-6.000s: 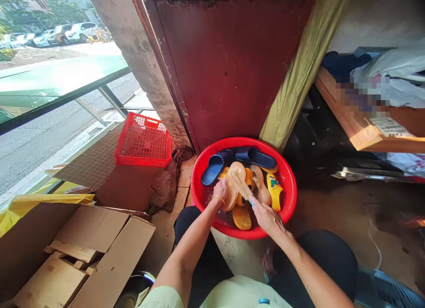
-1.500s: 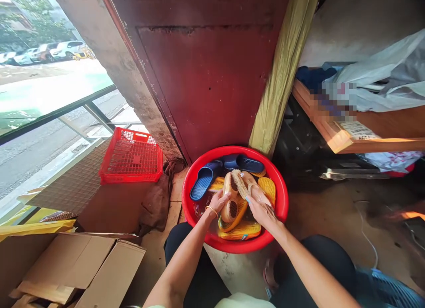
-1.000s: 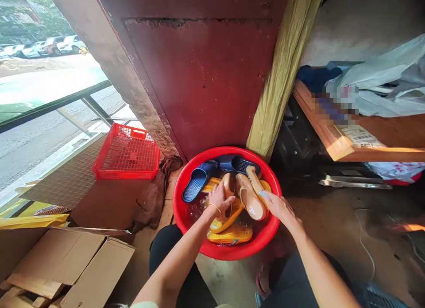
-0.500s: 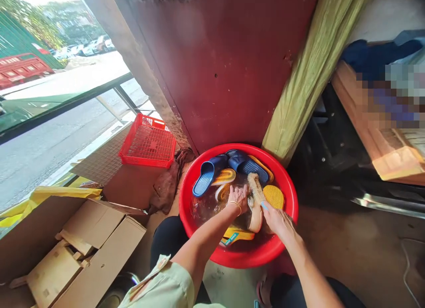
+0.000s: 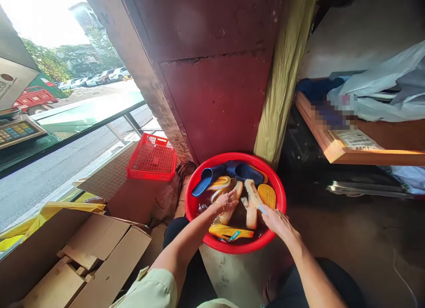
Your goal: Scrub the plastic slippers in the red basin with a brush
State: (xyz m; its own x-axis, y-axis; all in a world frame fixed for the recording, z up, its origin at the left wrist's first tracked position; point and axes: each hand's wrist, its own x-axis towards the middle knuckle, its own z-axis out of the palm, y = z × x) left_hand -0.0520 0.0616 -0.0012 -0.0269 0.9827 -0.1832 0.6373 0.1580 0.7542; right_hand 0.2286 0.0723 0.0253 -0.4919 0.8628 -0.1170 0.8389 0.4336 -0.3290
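Note:
A red plastic basin (image 5: 283, 197) holds murky water and several slippers. My left hand (image 5: 226, 200) is closed around the middle of a cream slipper (image 5: 227, 216) that slants up out of the water. In my right hand (image 5: 278, 220) is a scrubbing brush (image 5: 253, 192), gripped by its light-blue handle, bristle end raised over the basin. Below the brush lies a second cream slipper (image 5: 251, 218), partly covered by it. A yellow slipper (image 5: 229, 231) floats at the near side. Dark blue slippers (image 5: 203, 183) rest along the far rim, and a yellow sole (image 5: 267, 195) shows at the right.
A red plastic crate (image 5: 153, 159) stands beyond the basin's left side. Nearer is an open cardboard box (image 5: 109, 255) with wooden pieces. A maroon door (image 5: 215, 108) rises behind the basin. On the right, a wooden shelf (image 5: 338, 155) carries bags and cloth.
A cream slipper has come up out of the water in my left hand, whose fingers were spread in the water before. The brush stays in my right hand. The view has tilted up and right.

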